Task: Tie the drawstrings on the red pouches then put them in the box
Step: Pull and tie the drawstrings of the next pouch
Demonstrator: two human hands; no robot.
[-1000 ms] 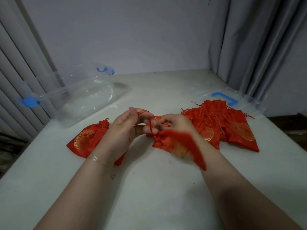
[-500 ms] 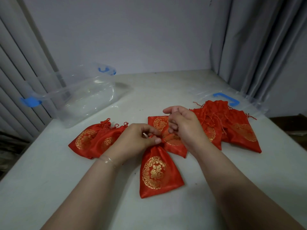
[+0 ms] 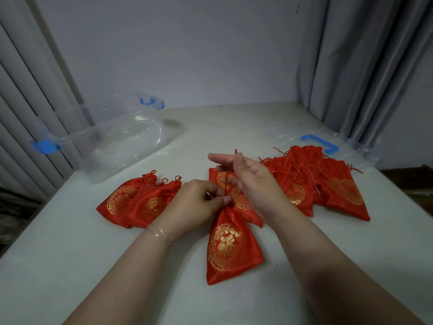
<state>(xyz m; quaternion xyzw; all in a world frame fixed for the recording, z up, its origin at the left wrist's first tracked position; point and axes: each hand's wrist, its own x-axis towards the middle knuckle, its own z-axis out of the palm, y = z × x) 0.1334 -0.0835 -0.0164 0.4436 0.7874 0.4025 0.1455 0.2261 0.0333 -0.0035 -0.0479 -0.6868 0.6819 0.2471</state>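
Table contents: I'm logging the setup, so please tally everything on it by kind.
Red pouches: at least 7 (the right pile overlaps, so the count there is unsure)
Clear box: 1
Clear lid: 1
Total: at least 9

- A red pouch with a gold pattern lies flat in the lower centre of the frame, on the white table.
- The left hand pinches the gathered neck of this pouch.
- The right hand is raised just above it and holds a thin red drawstring, which runs up from the neck.
- Two tied pouches lie side by side, left of the hands.
- A pile of pouches lies at the right, partly on a clear lid with a blue handle.
- A clear plastic box with blue clips stands in the upper left.
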